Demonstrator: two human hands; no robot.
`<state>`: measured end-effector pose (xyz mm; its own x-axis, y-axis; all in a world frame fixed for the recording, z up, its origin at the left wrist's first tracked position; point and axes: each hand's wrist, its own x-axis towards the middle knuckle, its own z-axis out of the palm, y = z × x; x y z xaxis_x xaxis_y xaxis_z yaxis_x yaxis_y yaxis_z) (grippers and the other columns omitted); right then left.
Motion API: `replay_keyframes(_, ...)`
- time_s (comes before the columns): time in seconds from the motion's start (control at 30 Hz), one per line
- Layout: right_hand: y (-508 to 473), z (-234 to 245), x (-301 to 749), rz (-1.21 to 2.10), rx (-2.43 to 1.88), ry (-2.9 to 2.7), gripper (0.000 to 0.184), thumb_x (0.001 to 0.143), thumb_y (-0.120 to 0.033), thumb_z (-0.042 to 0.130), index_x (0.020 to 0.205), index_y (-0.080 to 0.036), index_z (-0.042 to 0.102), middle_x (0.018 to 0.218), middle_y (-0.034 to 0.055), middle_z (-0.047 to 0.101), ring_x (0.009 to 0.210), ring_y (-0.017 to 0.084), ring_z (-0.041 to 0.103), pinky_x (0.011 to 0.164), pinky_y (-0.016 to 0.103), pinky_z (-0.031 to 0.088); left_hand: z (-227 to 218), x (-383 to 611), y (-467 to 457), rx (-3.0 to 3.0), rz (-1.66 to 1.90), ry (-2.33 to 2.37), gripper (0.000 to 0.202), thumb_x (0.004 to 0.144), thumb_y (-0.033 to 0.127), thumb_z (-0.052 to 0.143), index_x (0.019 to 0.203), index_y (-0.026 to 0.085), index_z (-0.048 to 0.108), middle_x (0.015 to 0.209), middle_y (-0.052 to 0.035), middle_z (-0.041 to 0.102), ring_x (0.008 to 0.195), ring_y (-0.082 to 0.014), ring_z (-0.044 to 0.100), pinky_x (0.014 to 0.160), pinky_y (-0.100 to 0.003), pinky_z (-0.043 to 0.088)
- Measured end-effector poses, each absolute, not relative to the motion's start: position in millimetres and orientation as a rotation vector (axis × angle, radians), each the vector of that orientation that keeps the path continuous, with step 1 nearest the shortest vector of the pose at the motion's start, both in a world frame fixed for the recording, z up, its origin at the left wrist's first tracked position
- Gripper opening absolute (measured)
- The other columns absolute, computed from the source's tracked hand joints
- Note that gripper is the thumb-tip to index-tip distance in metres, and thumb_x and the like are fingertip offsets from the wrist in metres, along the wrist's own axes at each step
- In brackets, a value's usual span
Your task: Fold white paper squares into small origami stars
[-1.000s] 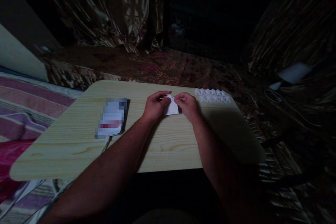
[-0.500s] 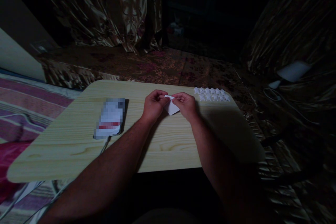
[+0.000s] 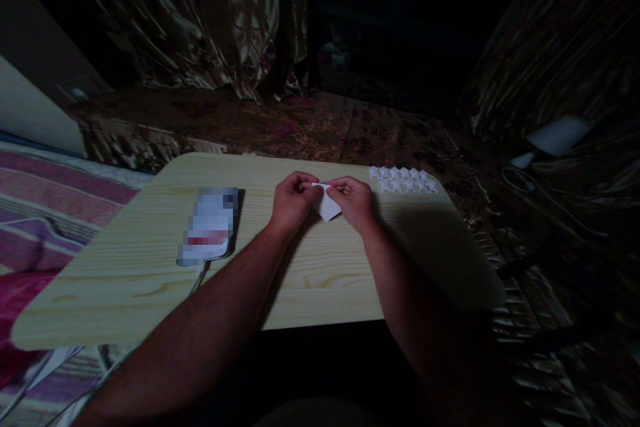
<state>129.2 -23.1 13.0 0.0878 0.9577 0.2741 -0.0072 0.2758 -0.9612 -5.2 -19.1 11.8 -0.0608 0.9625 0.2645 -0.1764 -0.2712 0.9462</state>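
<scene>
A small white folded paper (image 3: 327,204) is held over the middle of a light wooden table (image 3: 150,267). My left hand (image 3: 293,200) pinches its left upper edge and my right hand (image 3: 354,200) pinches its right upper edge, fingers of both curled closed on it. The paper's lower tip points down toward the tabletop between the two hands. Whether it touches the table I cannot tell.
Several small white folded paper pieces (image 3: 404,180) lie in rows at the table's far right corner. A phone (image 3: 210,225) with a cable lies left of my hands. A striped blanket (image 3: 45,213) is at the left, patterned dark fabric (image 3: 280,123) behind, a white object (image 3: 555,137) far right.
The paper has been turned and folded from a wider flat shape into a narrower pointed one. Both hands stay pinched together at its top edge, almost unmoved in the last half second.
</scene>
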Motion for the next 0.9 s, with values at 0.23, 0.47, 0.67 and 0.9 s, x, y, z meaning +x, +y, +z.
replay_keyframes(0.23, -22.2, 10.8, 129.1, 0.953, -1.026, -1.249, 0.018, 0.066, -0.029, 0.069, 0.077, -0.016, 0.064, 0.065, 0.0003, 0.066, 0.058, 0.012, 0.059, 0.053, 0.024, 0.046, 11.7, -5.2, -19.3, 1.246, 1.511, 0.977, 0.021, 0.063, 0.022, 0.070, 0.081, 0.016, 0.063, 0.062, 0.0010, 0.059, 0.051, -0.0091, 0.050, 0.051, -0.022, 0.039)
replay_keyframes(0.47, -24.5, 13.8, 128.8, 0.951, -1.052, -1.247, 0.018, 0.066, -0.030, 0.068, 0.077, -0.016, 0.064, 0.065, 0.0002, 0.065, 0.058, 0.013, 0.058, 0.054, 0.025, 0.046, 12.4, -4.6, -19.6, 1.245, 1.517, 0.985, 0.020, 0.063, 0.022, 0.070, 0.080, 0.016, 0.063, 0.062, 0.0007, 0.060, 0.051, -0.0095, 0.050, 0.051, -0.022, 0.039)
replay_keyframes(0.67, -24.3, 14.1, 128.2, 0.948, -1.083, -1.244, 0.018, 0.065, -0.030, 0.068, 0.076, -0.017, 0.063, 0.064, -0.0003, 0.064, 0.057, 0.012, 0.057, 0.053, 0.024, 0.044, 13.5, -3.1, -20.7, 1.220, 1.516, 1.007, 0.019, 0.062, 0.022, 0.069, 0.079, 0.016, 0.063, 0.062, 0.0006, 0.060, 0.050, -0.0098, 0.050, 0.051, -0.022, 0.039)
replay_keyframes(0.9, -25.3, 14.9, 128.7, 0.944, -1.052, -1.241, 0.015, 0.065, -0.028, 0.067, 0.074, -0.016, 0.064, 0.062, -0.0005, 0.063, 0.055, 0.012, 0.056, 0.051, 0.023, 0.043, 13.4, -2.9, -21.2, 1.249, 1.522, 1.002, 0.018, 0.063, 0.020, 0.069, 0.079, 0.016, 0.062, 0.063, 0.0007, 0.060, 0.051, -0.0093, 0.050, 0.051, -0.022, 0.038)
